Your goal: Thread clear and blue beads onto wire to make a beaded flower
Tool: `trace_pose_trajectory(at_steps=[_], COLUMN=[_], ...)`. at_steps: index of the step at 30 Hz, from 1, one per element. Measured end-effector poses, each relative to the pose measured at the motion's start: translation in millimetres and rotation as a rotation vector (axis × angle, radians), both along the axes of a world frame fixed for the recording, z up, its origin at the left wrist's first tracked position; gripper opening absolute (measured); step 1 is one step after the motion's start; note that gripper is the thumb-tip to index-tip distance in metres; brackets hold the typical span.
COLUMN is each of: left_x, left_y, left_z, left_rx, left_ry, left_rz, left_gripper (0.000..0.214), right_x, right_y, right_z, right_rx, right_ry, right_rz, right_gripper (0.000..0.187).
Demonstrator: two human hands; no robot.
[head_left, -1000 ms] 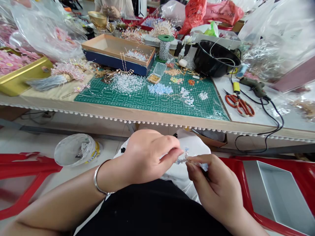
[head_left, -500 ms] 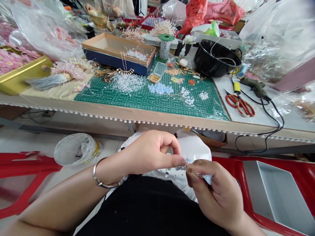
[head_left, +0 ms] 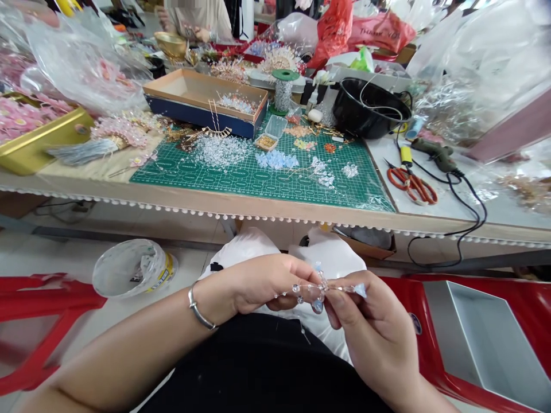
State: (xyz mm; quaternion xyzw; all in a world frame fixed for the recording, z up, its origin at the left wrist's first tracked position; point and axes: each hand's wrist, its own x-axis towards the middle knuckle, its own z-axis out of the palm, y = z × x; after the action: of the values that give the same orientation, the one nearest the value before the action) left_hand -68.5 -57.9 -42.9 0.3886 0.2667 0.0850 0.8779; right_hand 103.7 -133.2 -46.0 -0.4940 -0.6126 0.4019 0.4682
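Cluttered worktable with green cutting mat across upper frame; at lower centre, left hand and right hand each pinching beaded wire sprig (clear beads, pale blue petals) above lap.

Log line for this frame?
left hand: pinches beaded wire sprig | right hand: pinches same sprig | nearby: green cutting mat, beads, scissors

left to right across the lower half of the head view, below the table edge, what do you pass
white plastic tub → silver bangle → left hand → right hand → grey box on the red stool. The beaded wire pinched by both hands overlaps them, so it is left out.
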Motion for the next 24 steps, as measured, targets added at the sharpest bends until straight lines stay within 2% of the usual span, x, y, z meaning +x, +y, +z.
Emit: trace_pose_trajectory(at_steps=[3,5,8,9,11,13,17,24], left_x=[3.0,5.5,7.7,7.7,7.1,6.4,8.3,15.0], left_y=[-5.0,-9.7,-16.1,-17.5,-19.1,-19.0,-16.7,-17.1], left_z=[3.1,5.9,10.4,11.8,14.3,16.0,15.7,1.5], left_rx=[0.083,0.329,0.82,0.931,1.024,0.991,0.789,0.244], left_ry=[0.009,0.03,0.171,0.23,0.303,0.286,0.169,0.086], left_rz=[0.048,0.155,0.289,0.294,0.282,0.297,0.412,0.598], left_gripper=[0.023,0.028,0.034,0.035,0.035,0.033,0.026,0.026], right_x=[-3.8,-6.5,-9.2,-9.5,-8.8,-6.5,-0.4,6.5], right_y=[4.4,9.1,15.7,17.1,18.3,18.0,16.7,20.4], right_z=[7.8,12.2,16.2,17.2,19.4,21.9,26.9,29.1], right_rx=[-0.032,-0.095,-0.176,-0.194,-0.229,-0.269,-0.345,-0.444], right_ry=[0.042,0.072,0.121,0.135,0.168,0.209,0.241,0.165], right_rz=[-0.044,-0.086,-0.115,-0.109,-0.076,-0.032,-0.03,-0.006], right_gripper=[0.009,0.012,0.016,0.017,0.017,0.016,0.022,0.017])
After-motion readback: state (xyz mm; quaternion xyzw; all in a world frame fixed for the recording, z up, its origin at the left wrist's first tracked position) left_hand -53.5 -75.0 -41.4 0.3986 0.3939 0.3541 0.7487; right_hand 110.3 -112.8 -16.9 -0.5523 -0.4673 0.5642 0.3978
